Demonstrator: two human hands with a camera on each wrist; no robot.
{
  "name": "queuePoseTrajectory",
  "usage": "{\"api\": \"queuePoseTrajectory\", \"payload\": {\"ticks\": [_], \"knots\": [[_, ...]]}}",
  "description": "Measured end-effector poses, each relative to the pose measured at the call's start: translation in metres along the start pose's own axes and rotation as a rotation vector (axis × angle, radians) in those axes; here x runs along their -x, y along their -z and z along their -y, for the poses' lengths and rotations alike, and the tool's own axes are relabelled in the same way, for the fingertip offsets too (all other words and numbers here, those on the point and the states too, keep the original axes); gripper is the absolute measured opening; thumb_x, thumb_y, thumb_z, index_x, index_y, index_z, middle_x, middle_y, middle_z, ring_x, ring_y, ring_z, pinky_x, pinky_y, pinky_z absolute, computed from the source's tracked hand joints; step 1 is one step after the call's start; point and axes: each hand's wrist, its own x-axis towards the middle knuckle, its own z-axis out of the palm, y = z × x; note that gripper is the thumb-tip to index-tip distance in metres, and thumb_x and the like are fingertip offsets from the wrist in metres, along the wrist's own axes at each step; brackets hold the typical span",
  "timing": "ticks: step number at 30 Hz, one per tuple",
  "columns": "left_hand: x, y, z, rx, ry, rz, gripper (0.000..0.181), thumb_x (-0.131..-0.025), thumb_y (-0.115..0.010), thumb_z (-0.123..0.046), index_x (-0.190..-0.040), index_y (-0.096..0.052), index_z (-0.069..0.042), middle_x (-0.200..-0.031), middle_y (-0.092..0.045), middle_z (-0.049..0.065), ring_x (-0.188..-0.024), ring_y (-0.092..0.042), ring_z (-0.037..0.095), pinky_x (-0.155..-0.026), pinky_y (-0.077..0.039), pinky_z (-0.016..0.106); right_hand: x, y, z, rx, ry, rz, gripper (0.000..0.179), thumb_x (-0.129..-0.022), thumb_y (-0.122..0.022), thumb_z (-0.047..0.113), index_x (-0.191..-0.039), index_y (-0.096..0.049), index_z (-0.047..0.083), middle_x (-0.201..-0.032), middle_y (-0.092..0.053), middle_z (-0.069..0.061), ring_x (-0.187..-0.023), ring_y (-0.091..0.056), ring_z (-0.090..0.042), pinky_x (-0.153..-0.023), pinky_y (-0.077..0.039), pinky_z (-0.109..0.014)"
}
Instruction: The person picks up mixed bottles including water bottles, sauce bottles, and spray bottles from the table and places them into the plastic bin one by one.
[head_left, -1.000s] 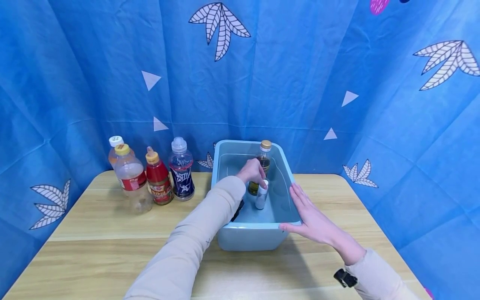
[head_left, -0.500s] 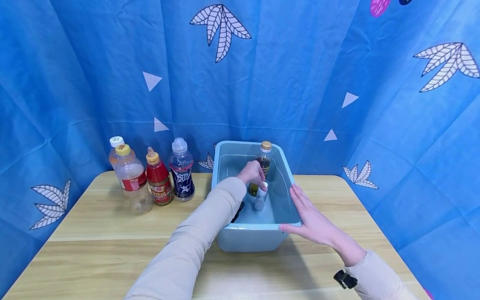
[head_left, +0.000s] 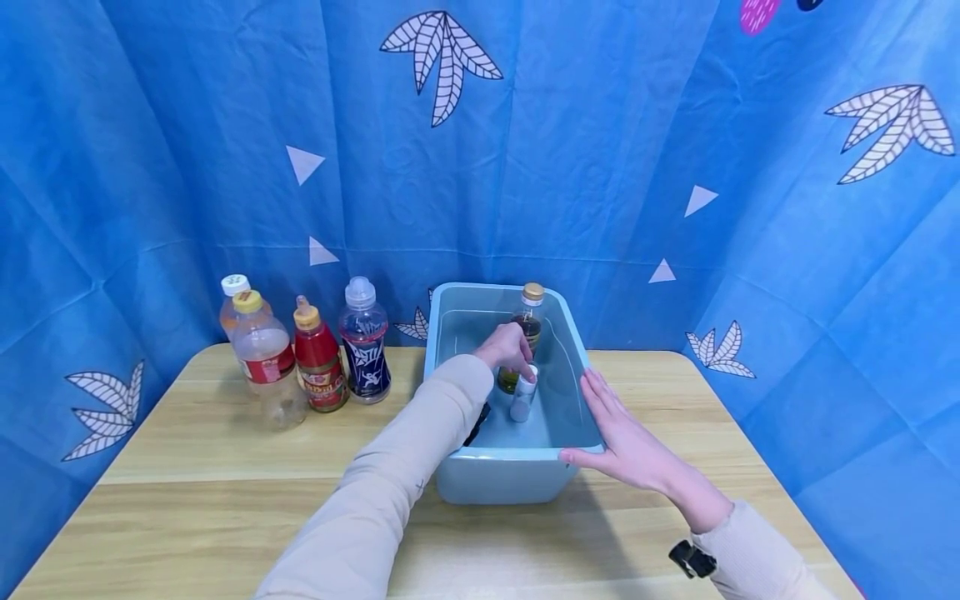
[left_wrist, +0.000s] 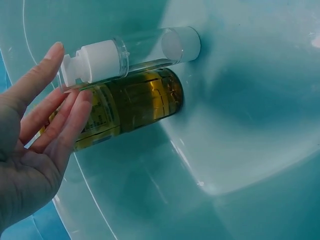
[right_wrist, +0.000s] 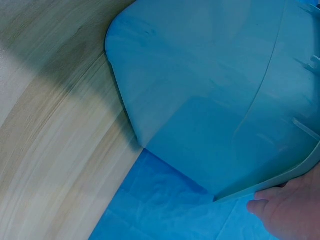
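My left hand (head_left: 507,347) reaches into the light-blue plastic bin (head_left: 510,477) and pinches a small clear bottle (head_left: 522,405) by its white top. In the left wrist view, the thumb and fingertips sit at either side of the white cap (left_wrist: 102,60). This bottle stands at the bin floor, close beside a taller bottle of amber-green liquid (left_wrist: 135,107) with a gold cap. Straight fingers of my right hand (head_left: 626,437) rest along the bin's right rim, its thumb at the front right corner; the right wrist view shows that hand (right_wrist: 292,205) at the rim.
Left of the bin stand a clear bottle with a dark label (head_left: 365,354), a red sauce bottle (head_left: 319,367), a yellow-capped bottle (head_left: 268,371) and a white-capped one (head_left: 235,285) behind it. A blue curtain (head_left: 585,167) hangs behind the wooden table (head_left: 225,492).
The left hand and the small bottle stay in nearly the same place, with only a slight shift. The right hand keeps its place on the rim.
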Motion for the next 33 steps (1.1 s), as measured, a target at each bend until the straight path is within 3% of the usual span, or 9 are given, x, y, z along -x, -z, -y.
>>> {"api": "queuePoseTrajectory", "payload": {"ticks": [6, 13, 21, 33], "knots": [[0.008, 0.002, -0.004, -0.013, -0.027, 0.010, 0.031, -0.068, -0.077, -0.018, -0.094, -0.067, -0.005, -0.091, -0.059, 0.007, -0.078, -0.057, 0.023, -0.078, -0.048, 0.038, 0.000, 0.000, -0.001, 0.012, 0.007, -0.006, 0.099, -0.074, -0.059, 0.058, -0.142, -0.011, 0.004, -0.148, -0.003, -0.010, -0.133, -0.004, -0.030, -0.095, -0.027, -0.054], [0.013, 0.006, -0.011, -0.027, -0.056, -0.021, 0.032, -0.069, -0.076, -0.021, -0.096, -0.067, -0.006, -0.091, -0.061, 0.006, -0.076, -0.057, 0.018, -0.068, -0.050, 0.031, 0.000, 0.000, -0.001, 0.021, 0.016, -0.013, 0.099, -0.074, -0.058, 0.059, -0.141, -0.012, 0.003, -0.148, -0.003, -0.010, -0.133, -0.003, -0.029, -0.096, -0.025, -0.054], [0.016, 0.012, -0.016, 0.041, -0.093, -0.086, 0.027, -0.072, -0.074, -0.018, -0.093, -0.067, -0.002, -0.085, -0.061, 0.007, -0.075, -0.057, 0.021, -0.074, -0.049, 0.036, 0.000, -0.002, -0.002, 0.017, 0.018, -0.019, 0.099, -0.074, -0.058, 0.059, -0.141, -0.013, 0.004, -0.148, -0.004, -0.010, -0.133, -0.004, -0.028, -0.095, -0.027, -0.054], [0.019, 0.025, -0.027, 0.139, -0.112, -0.146, 0.020, -0.074, -0.072, -0.019, -0.086, -0.069, -0.003, -0.073, -0.064, 0.005, -0.070, -0.062, 0.022, -0.063, -0.051, 0.031, 0.000, -0.001, -0.003, 0.012, 0.031, -0.031, 0.099, -0.074, -0.058, 0.059, -0.141, -0.014, 0.002, -0.148, -0.005, -0.011, -0.133, -0.005, -0.030, -0.095, -0.027, -0.053]]}}
